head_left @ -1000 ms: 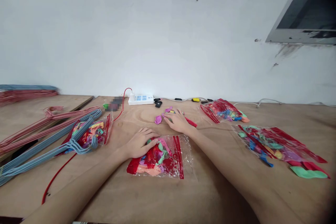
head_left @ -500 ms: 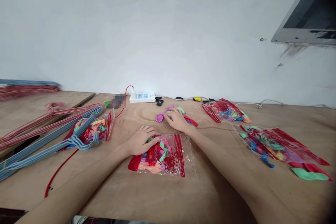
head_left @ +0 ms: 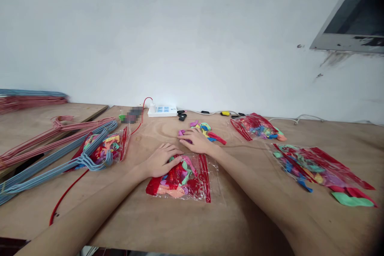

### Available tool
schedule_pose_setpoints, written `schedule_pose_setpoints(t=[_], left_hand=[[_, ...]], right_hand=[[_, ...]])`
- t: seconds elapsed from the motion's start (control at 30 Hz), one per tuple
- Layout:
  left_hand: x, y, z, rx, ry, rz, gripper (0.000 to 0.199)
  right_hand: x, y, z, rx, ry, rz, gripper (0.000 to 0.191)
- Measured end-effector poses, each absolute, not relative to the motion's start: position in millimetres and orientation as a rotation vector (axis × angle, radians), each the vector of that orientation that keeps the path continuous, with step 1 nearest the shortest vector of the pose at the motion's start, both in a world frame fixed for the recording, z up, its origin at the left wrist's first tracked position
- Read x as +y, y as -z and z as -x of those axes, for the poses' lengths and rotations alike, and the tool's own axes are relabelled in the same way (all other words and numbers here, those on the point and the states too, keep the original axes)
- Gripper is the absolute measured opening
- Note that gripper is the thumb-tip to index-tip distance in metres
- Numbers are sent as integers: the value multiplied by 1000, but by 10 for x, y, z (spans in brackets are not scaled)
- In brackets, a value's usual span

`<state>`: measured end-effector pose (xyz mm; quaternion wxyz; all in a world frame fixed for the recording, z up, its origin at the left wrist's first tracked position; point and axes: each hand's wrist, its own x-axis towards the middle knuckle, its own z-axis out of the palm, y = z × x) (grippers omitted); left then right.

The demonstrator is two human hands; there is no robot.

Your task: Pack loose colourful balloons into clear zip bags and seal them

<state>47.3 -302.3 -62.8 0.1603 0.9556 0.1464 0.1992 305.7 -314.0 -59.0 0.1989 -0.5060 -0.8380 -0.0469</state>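
Note:
In the head view, my left hand [head_left: 163, 160] lies with fingers stretched out on the upper left corner of a clear and red plastic bag [head_left: 196, 184] of colourful balloons. My right hand [head_left: 195, 140] is just beyond the bag, its fingers extended over a purple balloon [head_left: 181, 132] and partly covering it. Beside and behind that hand lie other loose balloons: a red balloon [head_left: 217, 138], a yellow balloon [head_left: 204, 131] and a green balloon [head_left: 206, 125].
Two more balloon bags, one farther back [head_left: 255, 126] and one nearer [head_left: 321, 168], lie right. Blue wire hangers [head_left: 60, 164] partly cover another bag [head_left: 103, 148] at left, beside pink hangers [head_left: 57, 140]. A white power strip [head_left: 163, 111] stands by the wall.
My right hand has shifted slightly left and nearer to me, onto the purple balloon, exposing more of the yellow and green balloons. My left hand stays on the bag.

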Motion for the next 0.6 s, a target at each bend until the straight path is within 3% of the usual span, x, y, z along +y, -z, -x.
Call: schedule_pose_setpoints(t=[0.3,0.5,0.6], left_hand=[[-3039,613,-466,423,-568,-2733,41],[-3036,613,-464,420,-570,-2739,41],[-3038,608,-467,422,-568,-2733,40]], right_hand=[[-3035,532,-2956,-2217,65,1506,44],[-3386,291,-3205,-2030,-128,1444,65],[-3702,216,-3415,-1716,-347,1416,59]])
